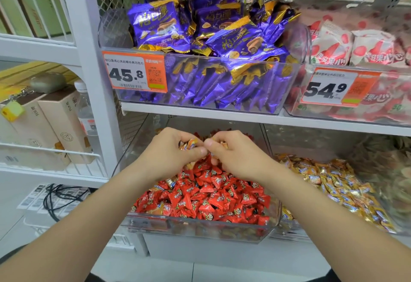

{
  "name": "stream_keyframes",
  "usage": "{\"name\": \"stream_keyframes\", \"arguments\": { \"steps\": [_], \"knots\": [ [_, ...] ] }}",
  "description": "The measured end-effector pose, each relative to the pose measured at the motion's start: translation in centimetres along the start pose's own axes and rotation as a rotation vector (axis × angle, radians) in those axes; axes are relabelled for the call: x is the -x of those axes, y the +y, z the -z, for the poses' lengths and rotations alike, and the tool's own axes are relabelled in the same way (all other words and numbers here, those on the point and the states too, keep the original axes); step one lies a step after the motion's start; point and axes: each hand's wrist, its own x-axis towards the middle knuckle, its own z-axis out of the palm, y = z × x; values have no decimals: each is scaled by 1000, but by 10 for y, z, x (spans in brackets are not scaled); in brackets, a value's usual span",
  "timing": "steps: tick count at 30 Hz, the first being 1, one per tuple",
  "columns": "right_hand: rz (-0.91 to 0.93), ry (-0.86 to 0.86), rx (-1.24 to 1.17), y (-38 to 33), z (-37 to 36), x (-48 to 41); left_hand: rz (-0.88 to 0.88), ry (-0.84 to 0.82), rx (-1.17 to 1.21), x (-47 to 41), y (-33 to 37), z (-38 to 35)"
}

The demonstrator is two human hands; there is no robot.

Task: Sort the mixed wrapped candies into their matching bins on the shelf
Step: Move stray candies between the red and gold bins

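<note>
A clear bin (200, 229) on the lower shelf is heaped with red wrapped candies (206, 197); a few gold-orange candies (171, 181) lie mixed among them. My left hand (171, 150) hovers over the back of the heap, its fingers curled round several gold-orange candies (190, 143). My right hand (231, 152) is beside it, thumb touching the left hand, fingers curled round another gold-orange candy (223, 144). The bin to the right holds the matching gold-orange candies (333, 184).
Above, a clear bin of purple chocolate packs (211, 37) bears a 45.8 price tag (134, 71); beside it is a bin of white-and-red packs (355, 48) tagged 54.9. A white wire rack (44, 155) with boxes stands at the left. Black cables (55, 199) lie below.
</note>
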Motion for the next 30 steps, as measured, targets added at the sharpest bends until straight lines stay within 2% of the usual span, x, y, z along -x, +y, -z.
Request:
{"name": "stream_keyframes", "arguments": {
  "steps": [6, 10, 12, 14, 16, 19, 21, 23, 25, 27, 29, 30],
  "knots": [
    [-106, 202, -141, 13, 17, 37, 23, -70, 234, 14, 27, -13],
    [-60, 193, 8, 33, 59, 71, 161, -272, 531, 25, 52, -46],
    [-91, 178, 32, 50, 82, 84, 150, -376, 572, 31, 68, -70],
    [-175, 181, 31, 73, 101, 95, 84, -407, 572, 33, 87, -97],
    [-268, 196, 151, 100, 117, 104, -6, -390, 514, 30, 101, -124],
    [-352, 197, 315, 143, 131, 109, -158, -307, 181, 14, 117, -164],
    [-344, 150, 357, 164, 138, 113, -240, -210, -58, 3, 125, -191],
    [-256, 53, 370, 177, 145, 117, -216, -145, -132, -8, 129, -214],
    [-166, -66, 381, 184, 147, 121, -127, -187, -136, -19, 124, -235],
    [-128, -203, 407, 192, 139, 121, -71, -310, -186, -25, 117, -246],
    [-122, -287, 477, 206, 128, 117, -93, -429, -246, -24, 113, -250],
    [-126, -273, 510, 210, 127, 115, -128, -457, -269, -22, 112, -250]
  ]
}}
